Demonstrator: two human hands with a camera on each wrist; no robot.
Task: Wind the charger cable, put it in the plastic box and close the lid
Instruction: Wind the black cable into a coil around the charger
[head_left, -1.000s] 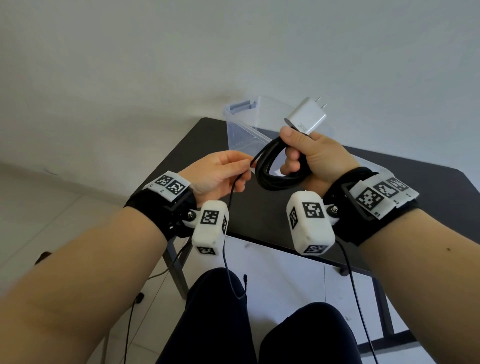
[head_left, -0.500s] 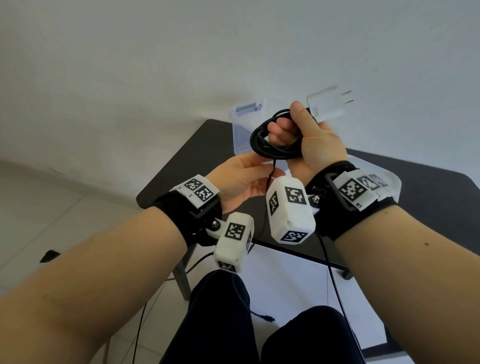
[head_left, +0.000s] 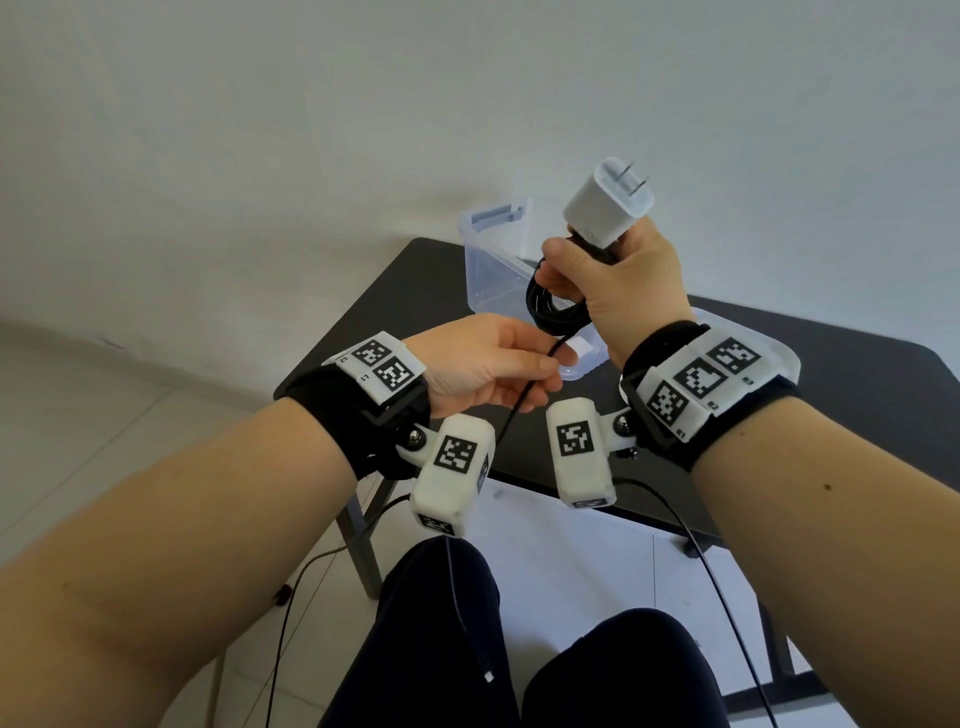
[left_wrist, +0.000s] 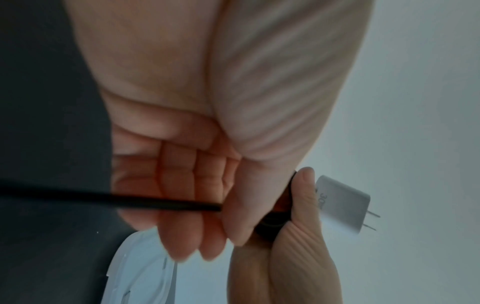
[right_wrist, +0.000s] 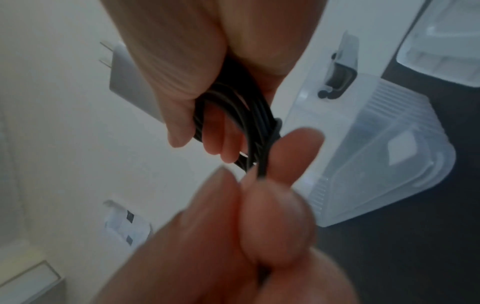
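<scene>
Our right hand (head_left: 621, 283) has tipped the one white plug (head_left: 608, 208) upright since a second ago, gripping the one black cable coil (head_left: 553, 309); our left hand (head_left: 485, 364) pinches the loose strand; one open box (head_left: 491, 270) stands on the table (head_left: 831, 395) behind.

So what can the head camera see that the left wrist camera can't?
Only the head view shows both wrists with their marker bands, the clear plastic box standing open on the black table, the wound coil, and the loose cable end hanging down over the knees.

Only the left wrist view shows the inside of the left hand's curled fingers.

Both show the left hand pinching the black cable and the right hand holding the white charger plug.
</scene>
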